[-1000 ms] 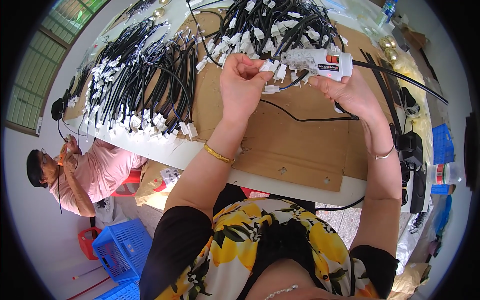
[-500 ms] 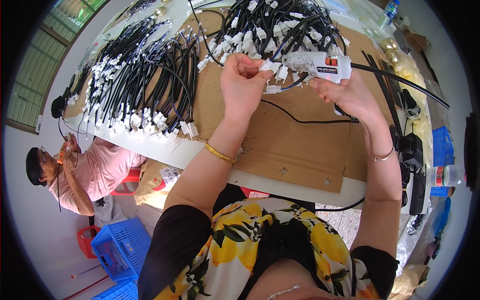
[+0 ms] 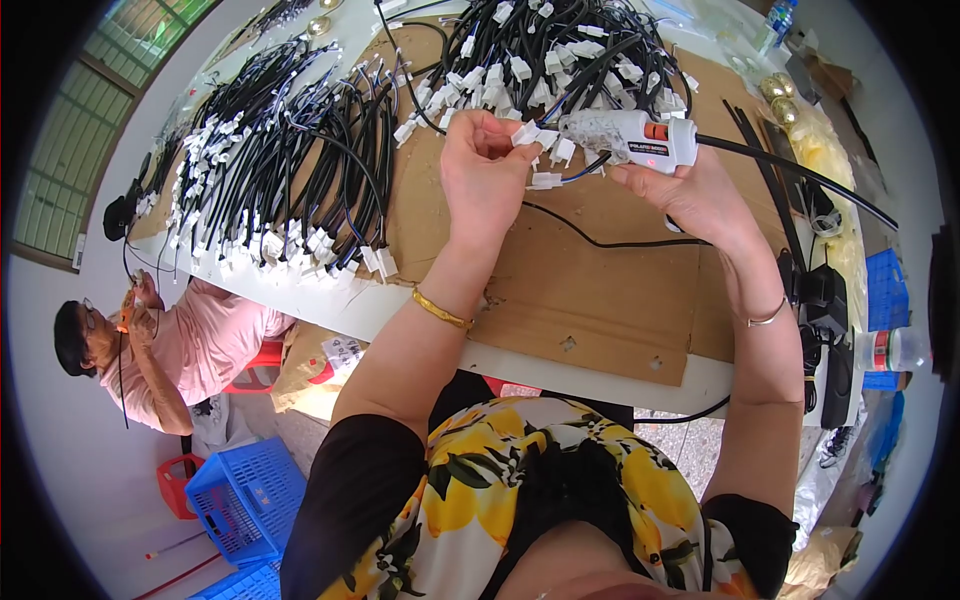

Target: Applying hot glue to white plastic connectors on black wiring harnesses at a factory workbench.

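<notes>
My right hand [image 3: 695, 195] is wrapped round a white hot glue gun [image 3: 648, 142], and a black glue stick [image 3: 790, 158] sticks out of its back end. The gun's nozzle, crusted with clear glue, points left at a white plug connector [image 3: 535, 137]. That connector is pinched between the thumb and fingers of my left hand [image 3: 488, 175]. Nozzle and connector are very close; whether they touch I cannot tell. Just below, more white connectors [image 3: 545, 180] hang on a blue and black wire. A black power cord [image 3: 600, 242] trails beneath my hands.
Brown cardboard [image 3: 600, 310] covers the table. Black cables with white connectors lie in a bundle [image 3: 330, 170] at left and a heap [image 3: 560, 60] at the back. Black glue sticks [image 3: 765, 170] and a power adapter [image 3: 825, 295] line the right. A seated co-worker [image 3: 200, 345] is at far left, near blue crates [image 3: 245, 495].
The glue gun has shifted slightly left, its nozzle closer to the connector. My left hand has stayed nearly in place.
</notes>
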`<state>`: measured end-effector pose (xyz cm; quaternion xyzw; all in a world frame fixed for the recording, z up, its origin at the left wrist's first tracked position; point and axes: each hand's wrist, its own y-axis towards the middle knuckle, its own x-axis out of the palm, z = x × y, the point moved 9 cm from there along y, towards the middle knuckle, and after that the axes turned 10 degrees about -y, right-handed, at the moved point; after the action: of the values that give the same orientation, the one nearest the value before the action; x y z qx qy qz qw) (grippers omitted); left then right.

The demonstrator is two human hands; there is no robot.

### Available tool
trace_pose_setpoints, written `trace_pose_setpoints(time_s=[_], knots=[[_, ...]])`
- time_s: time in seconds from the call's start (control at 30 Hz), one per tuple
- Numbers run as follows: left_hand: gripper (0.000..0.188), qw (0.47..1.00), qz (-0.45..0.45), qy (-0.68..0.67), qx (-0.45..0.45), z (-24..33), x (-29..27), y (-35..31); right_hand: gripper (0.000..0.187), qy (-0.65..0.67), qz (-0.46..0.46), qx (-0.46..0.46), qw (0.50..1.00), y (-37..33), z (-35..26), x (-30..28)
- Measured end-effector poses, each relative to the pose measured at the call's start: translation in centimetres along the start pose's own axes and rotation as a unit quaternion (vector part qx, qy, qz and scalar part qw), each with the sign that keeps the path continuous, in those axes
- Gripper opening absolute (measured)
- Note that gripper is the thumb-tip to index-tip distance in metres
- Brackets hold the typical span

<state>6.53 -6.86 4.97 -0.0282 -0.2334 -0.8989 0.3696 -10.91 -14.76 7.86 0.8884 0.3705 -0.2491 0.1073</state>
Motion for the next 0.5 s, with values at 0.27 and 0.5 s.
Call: trace_pose_setpoints(time_s=[0.27,0.5], knots=[[0.032,1.0,0.011,0.023,0.006,0.56,-0.12,-0.08,0.026,-0.014,0.007,0.011,1.0,-0.17,-0.28,-0.3],[0.032,1.0,0.004,0.026,0.009,0.31,-0.04,-0.05,0.024,0.003,0.006,0.01,1.0,-0.18,-0.32,-0.13]])
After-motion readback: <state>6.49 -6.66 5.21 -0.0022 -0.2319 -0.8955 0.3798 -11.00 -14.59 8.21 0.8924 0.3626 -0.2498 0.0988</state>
